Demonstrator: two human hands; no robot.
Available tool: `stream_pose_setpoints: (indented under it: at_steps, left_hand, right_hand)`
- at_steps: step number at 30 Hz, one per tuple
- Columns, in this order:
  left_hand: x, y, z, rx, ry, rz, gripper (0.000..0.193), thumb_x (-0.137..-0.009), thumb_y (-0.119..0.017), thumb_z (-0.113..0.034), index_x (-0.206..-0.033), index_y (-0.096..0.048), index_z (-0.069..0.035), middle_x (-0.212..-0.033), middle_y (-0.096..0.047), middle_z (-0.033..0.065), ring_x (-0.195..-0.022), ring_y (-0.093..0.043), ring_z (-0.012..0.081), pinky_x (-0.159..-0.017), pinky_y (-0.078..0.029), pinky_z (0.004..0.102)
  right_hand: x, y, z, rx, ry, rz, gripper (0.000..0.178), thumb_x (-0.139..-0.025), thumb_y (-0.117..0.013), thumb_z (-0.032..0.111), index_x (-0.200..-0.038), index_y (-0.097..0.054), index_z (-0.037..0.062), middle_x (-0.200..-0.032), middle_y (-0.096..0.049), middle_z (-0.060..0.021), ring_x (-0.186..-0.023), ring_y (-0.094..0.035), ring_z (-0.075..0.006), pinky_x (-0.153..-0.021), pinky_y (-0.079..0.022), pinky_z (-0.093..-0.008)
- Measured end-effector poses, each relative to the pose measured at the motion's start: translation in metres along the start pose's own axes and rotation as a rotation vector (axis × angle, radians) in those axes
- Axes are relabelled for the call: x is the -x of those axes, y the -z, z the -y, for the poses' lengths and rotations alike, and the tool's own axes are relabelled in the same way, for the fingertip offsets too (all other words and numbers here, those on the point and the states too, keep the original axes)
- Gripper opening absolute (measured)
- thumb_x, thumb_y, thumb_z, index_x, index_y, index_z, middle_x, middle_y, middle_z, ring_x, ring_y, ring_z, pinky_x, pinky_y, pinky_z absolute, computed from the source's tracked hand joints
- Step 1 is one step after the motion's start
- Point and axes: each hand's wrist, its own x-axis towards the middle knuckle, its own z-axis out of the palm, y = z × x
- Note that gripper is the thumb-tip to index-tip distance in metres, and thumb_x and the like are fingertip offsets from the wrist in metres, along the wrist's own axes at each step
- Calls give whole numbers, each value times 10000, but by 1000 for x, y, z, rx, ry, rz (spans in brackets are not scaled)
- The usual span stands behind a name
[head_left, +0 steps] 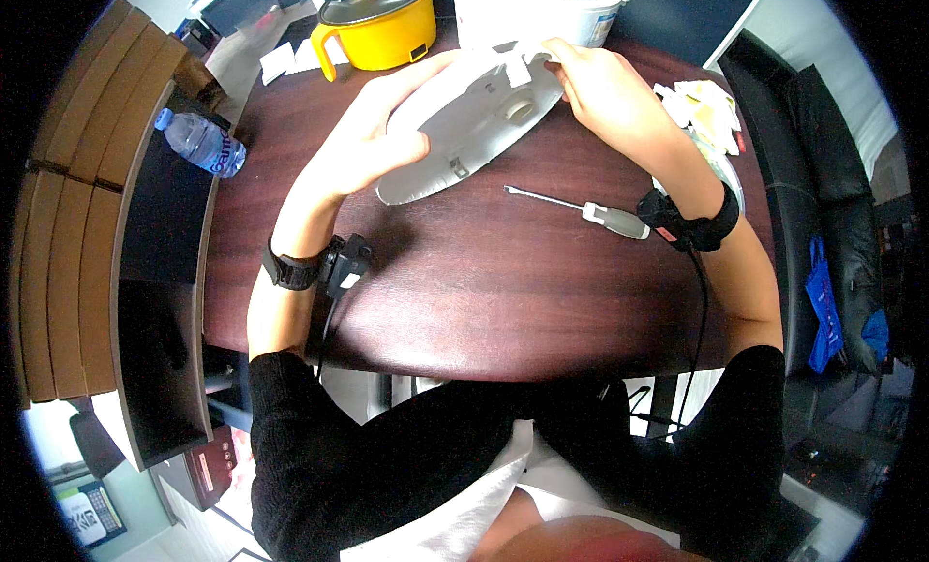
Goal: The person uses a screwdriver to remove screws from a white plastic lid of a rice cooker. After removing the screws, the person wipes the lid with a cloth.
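- While your left hand (366, 134) holds the white lid (440, 156) between thumb and fingers at its left edge, your right hand (602, 86) pinches its far-right rim; it tilts above the table's (484, 301) far half.
- It looks light, stiff and perhaps slick; you probably hold it best by opposite rims.
- You have room toward the near edge; the screwdriver (617, 221) lies right, the yellow pot (387, 32) and white tub (532, 18) beyond.
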Motion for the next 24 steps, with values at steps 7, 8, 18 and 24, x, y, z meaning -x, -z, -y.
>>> stream_pose_setpoints:
  at_steps: [7,8,18,24]
  left_hand:
    - [-3,-3,11,41,-23,-37,861,-762,-589,-558,-1352,-368,29,-1318,-456,178,-1220,-427,241,-1029,-305,347]
    - [-4,0,10,26,-14,-39,853,-767,-586,-548,-1352,-367,32,-1317,-456,178,-1218,-427,240,-1030,-303,345]
    - [-2,5,17,31,29,-101,794,-789,-584,-469,-1349,-364,48,-1311,-461,162,-1213,-422,218,-1028,-300,324]
    - [-6,-2,5,29,36,-95,774,-790,-579,-482,-1334,-388,36,-1270,-491,156,-1175,-453,218,-999,-336,328]
  right_hand:
    - [1,3,-6,-22,-16,20,263,-860,-529,105,-1097,-479,4,-874,-617,-213,-788,-620,-371,-697,-507,-438]
    - [4,7,-3,-30,-19,14,282,-866,-542,132,-1112,-477,11,-902,-618,-211,-806,-619,-371,-716,-505,-441]
    - [111,45,27,-195,-312,590,345,-822,-627,302,-1013,-541,29,-971,-588,-168,-896,-588,-338,-759,-473,-420]
    - [68,8,34,-488,-378,202,218,-851,-620,231,-822,-593,16,-703,-615,-142,-621,-611,-278,-573,-470,-361]
